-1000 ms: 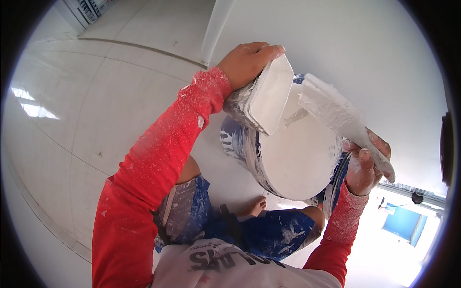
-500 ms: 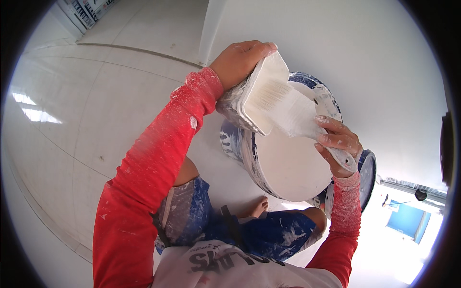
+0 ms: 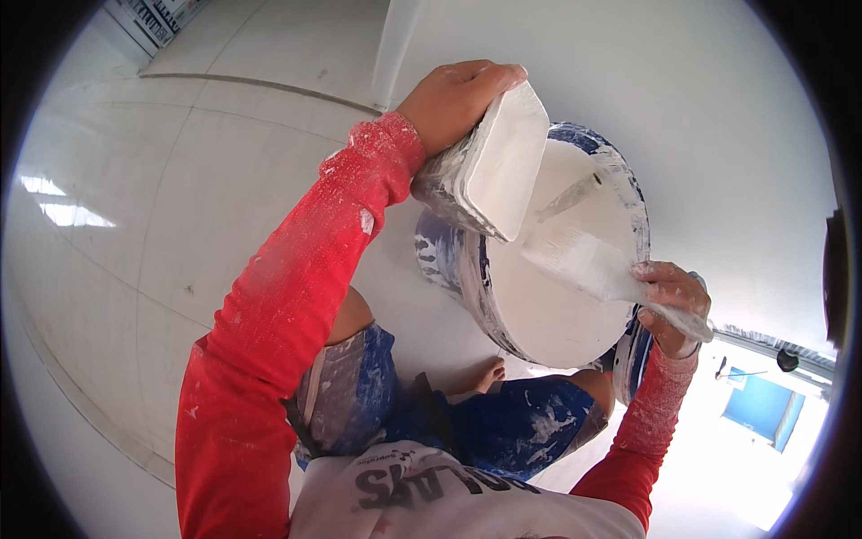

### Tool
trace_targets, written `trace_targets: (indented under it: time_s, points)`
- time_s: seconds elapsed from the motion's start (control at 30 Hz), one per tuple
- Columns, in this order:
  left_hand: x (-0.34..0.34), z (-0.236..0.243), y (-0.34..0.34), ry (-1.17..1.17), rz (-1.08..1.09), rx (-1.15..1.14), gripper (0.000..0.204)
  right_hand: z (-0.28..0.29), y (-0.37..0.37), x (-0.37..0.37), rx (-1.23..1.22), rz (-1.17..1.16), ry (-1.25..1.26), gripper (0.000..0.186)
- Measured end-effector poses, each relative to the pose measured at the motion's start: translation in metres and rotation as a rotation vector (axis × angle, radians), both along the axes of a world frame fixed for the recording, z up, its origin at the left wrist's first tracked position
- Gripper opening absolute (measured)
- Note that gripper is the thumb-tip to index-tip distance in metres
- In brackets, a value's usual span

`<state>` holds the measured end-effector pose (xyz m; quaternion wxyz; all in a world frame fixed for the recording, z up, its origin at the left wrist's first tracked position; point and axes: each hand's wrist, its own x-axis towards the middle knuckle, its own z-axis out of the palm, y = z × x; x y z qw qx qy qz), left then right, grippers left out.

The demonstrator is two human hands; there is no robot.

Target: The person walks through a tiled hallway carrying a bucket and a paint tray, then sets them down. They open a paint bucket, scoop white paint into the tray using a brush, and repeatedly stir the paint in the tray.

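Above the bucket [image 3: 539,296], which is blue-and-white and full of white compound, the left hand [image 3: 456,101] grips the top edge of a flat white hawk board [image 3: 501,166], fingers curled over it, the board tilted on edge over the bucket's left rim. The right hand [image 3: 669,301] is closed around the handle of a broad putty knife [image 3: 575,256] (blade coated white), which reaches from the bucket's right rim across the compound toward the board's lower edge. Both red sleeves [image 3: 296,296] are speckled white. Below the bucket show paint-spattered blue shorts [image 3: 530,422] and 1 bare foot [image 3: 485,373] on the white floor [image 3: 162,207].
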<state>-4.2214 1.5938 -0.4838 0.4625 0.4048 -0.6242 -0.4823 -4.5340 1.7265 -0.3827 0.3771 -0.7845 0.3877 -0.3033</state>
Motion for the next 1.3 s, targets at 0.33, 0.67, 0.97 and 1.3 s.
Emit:
trace_targets:
  time_s: [0.33, 0.67, 0.97, 1.3]
  points:
    - [-0.003, 0.004, 0.005, 0.098, -0.002, 0.105, 0.052, -0.132, -0.079, 0.055, 0.439, -0.174, 0.186, 0.021]
    - [-0.001, 0.0, 0.0, 0.084, -0.043, 0.076, 0.051, -0.066, -0.059, 0.034, -0.766, 0.251, 0.787, 0.019]
    - [0.002, 0.008, 0.002, -0.037, -0.105, 0.089, 0.03, -0.027, -0.01, 0.024, 0.179, -0.511, 0.042, 0.026]
    - [0.0, 0.007, 0.004, 0.076, -0.008, 0.111, 0.052, 0.004, -0.036, 0.025, 0.214, -0.648, -0.689, 0.036]
